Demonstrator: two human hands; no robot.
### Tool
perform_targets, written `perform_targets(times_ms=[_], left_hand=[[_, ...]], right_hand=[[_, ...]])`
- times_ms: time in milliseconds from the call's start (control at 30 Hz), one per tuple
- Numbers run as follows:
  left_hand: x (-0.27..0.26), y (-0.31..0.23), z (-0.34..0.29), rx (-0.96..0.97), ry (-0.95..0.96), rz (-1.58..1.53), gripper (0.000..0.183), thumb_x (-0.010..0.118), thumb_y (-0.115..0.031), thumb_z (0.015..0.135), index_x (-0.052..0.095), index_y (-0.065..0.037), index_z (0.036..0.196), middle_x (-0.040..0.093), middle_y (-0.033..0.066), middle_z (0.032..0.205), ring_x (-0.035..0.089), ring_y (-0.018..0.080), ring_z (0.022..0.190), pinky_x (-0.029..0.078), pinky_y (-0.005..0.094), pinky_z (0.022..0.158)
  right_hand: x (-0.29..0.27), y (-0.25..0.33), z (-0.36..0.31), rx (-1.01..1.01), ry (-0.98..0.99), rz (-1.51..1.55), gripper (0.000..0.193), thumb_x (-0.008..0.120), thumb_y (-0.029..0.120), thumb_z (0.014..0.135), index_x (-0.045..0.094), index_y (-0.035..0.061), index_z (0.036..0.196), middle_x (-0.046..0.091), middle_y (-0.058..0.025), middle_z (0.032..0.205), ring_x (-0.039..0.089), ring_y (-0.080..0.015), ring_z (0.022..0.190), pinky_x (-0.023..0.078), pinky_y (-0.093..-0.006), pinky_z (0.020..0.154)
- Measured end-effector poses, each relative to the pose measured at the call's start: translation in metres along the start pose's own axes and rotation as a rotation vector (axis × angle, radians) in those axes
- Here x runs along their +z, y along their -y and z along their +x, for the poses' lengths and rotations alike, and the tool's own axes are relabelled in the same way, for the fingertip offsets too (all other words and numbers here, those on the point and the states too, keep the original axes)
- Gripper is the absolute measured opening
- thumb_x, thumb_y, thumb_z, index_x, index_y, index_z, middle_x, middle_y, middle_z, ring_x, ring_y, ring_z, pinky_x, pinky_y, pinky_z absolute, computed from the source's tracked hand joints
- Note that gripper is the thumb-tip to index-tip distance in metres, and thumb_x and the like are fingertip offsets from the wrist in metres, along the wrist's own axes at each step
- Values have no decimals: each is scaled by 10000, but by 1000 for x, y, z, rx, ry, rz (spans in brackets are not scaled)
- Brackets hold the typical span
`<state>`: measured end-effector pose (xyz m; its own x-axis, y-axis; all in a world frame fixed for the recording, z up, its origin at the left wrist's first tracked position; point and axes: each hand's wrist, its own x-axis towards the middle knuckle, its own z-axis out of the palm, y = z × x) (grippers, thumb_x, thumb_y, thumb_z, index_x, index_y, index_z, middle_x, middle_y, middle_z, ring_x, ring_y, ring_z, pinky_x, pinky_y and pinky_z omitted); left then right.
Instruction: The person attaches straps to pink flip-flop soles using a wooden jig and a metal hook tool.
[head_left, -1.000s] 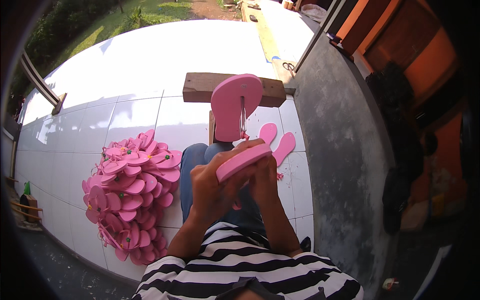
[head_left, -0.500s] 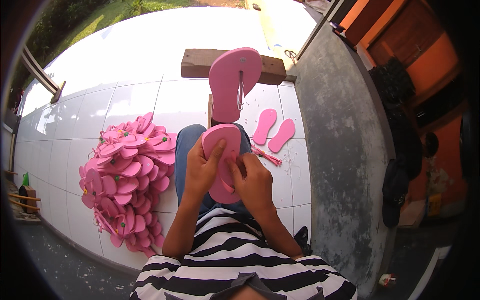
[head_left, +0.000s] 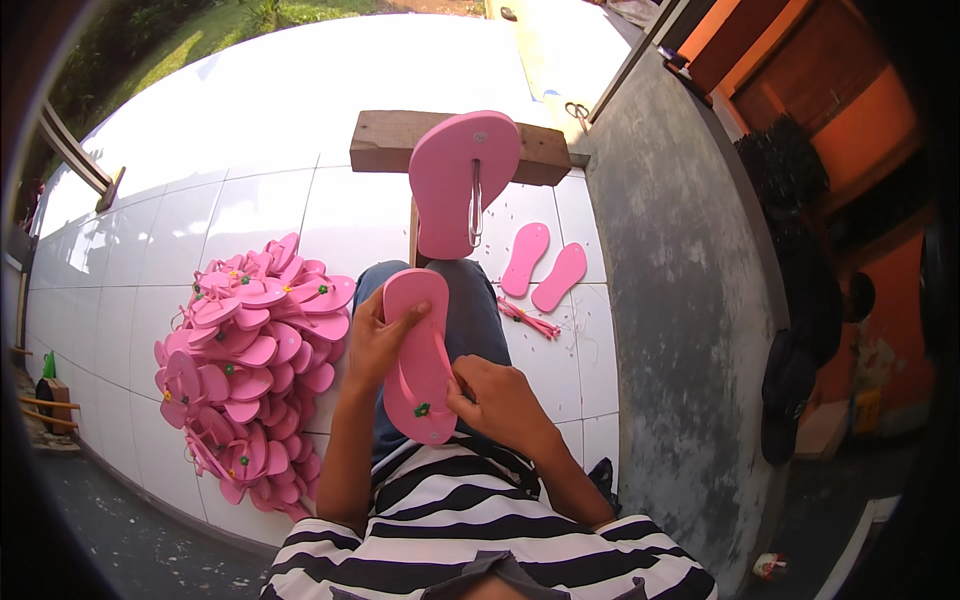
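Bare forearms [head_left: 350, 450] reach forward — left hand [head_left: 372, 345] farther out, thumb [head_left: 412, 317] extended; right hand [head_left: 502, 402] nearer in, fingers [head_left: 482, 372] curled.

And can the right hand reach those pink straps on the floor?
Probably yes: the pink straps lie uncovered on the tiles, ahead of the right hand, and nothing seems to block the way. It's at the edge of the pink flip-flop, so it would have to leave that first.

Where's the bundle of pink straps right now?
In the head view, the straps lie on the tiled floor, right of the person's knees, just below two pink soles.
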<state>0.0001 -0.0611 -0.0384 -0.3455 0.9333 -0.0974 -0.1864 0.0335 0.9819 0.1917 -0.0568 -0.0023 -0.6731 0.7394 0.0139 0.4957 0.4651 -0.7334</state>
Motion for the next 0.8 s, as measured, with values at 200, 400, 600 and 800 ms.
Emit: perform_targets(times_ms=[200,400,600,800], left_hand=[[-7,-3,1,-79,75,-177,352,693,-202,924,596,1,1194,676,52,1012,647,100,857,536,245,753],[25,6,1,-95,0,-539,321,609,-198,983,562,18,1215,656,78,1078,641,117,885,531,257,790],[25,43,18,307,9,197,285,494,-244,1035,599,-11,1162,694,77,932,654,151,877,521,304,753],[-19,157,31,147,209,1264,295,709,-237,852,611,-78,1079,631,138,1035,599,340,983,518,425,795]], right_hand=[[20,-19,-20,32,-255,276,252,609,254,952,597,23,1052,607,-112,893,623,-239,776,504,-349,676],[34,-58,-46,404,-257,728,375,586,322,992,583,18,1210,629,-61,1001,566,-107,849,472,-268,765],[35,-139,-95,468,-508,1091,319,590,269,1000,590,6,1179,647,-21,984,589,-78,902,460,-235,815],[80,-277,-144,809,-1038,1155,306,591,386,979,588,123,1136,626,0,1095,608,-160,965,494,-323,853]])
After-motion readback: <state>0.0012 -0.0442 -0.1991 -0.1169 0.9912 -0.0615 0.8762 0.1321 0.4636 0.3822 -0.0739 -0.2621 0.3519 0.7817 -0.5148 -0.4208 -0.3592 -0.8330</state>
